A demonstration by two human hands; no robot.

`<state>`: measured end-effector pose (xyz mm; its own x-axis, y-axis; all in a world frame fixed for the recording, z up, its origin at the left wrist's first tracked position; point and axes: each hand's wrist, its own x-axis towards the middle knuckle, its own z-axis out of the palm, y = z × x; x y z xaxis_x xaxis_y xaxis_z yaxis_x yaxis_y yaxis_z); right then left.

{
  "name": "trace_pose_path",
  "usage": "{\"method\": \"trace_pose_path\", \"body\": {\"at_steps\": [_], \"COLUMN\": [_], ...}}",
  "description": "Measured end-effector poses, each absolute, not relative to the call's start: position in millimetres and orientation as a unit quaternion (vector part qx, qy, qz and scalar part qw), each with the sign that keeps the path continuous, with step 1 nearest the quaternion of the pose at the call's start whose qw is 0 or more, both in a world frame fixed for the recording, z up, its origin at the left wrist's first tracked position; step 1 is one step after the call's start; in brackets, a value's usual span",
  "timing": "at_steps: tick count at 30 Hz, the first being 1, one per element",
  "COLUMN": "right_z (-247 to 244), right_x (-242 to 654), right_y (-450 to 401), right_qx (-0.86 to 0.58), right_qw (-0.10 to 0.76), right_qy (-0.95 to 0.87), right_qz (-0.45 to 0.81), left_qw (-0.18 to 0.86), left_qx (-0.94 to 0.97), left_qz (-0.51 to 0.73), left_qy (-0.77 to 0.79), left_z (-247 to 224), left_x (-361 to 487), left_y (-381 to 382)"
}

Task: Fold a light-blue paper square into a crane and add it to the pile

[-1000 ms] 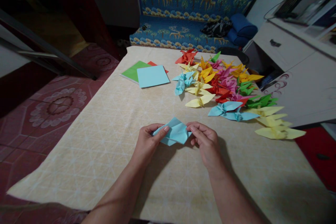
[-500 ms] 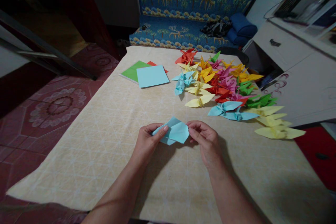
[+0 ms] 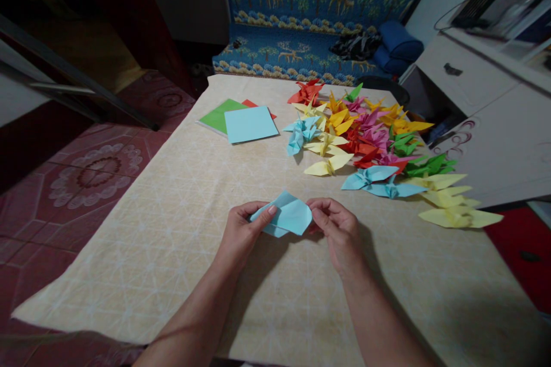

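A partly folded light blue sheet of origami paper (image 3: pixel 289 215) is held between both hands, just above the tablecloth. My left hand (image 3: pixel 247 223) pinches its left end, thumb on top and fingers underneath. At the right end, my right hand (image 3: pixel 336 226) is closed on the paper's edge between thumb and fingers, and the paper curves up there. Some fingertips of both hands are hidden. Farther back lie many folded paper cranes, among them light blue ones (image 3: pixel 370 178), yellow ones (image 3: pixel 329 165) and red ones (image 3: pixel 305 92).
Flat square sheets lie at the back left: a light blue one (image 3: pixel 251 124) on top, a green one (image 3: pixel 219 116) and a red one partly under it. The table wears a beige patterned cloth (image 3: pixel 142 252). Beyond stands a blue sofa (image 3: pixel 301 40); a white cabinet (image 3: pixel 486 103) is at right.
Almost nothing differs. The paper's right end and the right fingertips have shifted very slightly; both hands keep their hold.
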<state>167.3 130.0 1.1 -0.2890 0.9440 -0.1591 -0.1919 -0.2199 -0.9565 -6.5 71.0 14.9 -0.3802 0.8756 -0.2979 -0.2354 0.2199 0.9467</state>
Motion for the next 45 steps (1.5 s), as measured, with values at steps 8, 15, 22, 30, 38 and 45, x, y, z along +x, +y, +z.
{"method": "trace_pose_path", "body": {"at_steps": [8, 15, 22, 30, 38, 45], "right_z": [2, 2, 2, 4, 10, 11], "right_x": [166, 166, 166, 169, 171, 173], "right_y": [129, 129, 130, 131, 132, 133], "right_qx": [-0.42, -0.428, -0.432, -0.423, -0.403, -0.374], "right_qw": [0.431, 0.43, 0.427, 0.4, 0.37, 0.344], "right_qy": [-0.444, -0.453, -0.436, -0.407, -0.406, -0.371], "right_qz": [0.664, 0.653, 0.664, 0.704, 0.732, 0.777], "left_qw": [0.494, 0.489, 0.487, 0.489, 0.508, 0.529], "left_qx": [0.259, 0.262, 0.264, 0.279, 0.297, 0.29], "left_qz": [0.571, 0.573, 0.57, 0.558, 0.532, 0.525], "left_qy": [0.602, 0.603, 0.607, 0.609, 0.608, 0.6], "left_z": [14, 12, 15, 13, 19, 16], "left_x": [-7, -7, -6, -8, -8, -11], "left_y": [71, 71, 70, 70, 68, 67]}}
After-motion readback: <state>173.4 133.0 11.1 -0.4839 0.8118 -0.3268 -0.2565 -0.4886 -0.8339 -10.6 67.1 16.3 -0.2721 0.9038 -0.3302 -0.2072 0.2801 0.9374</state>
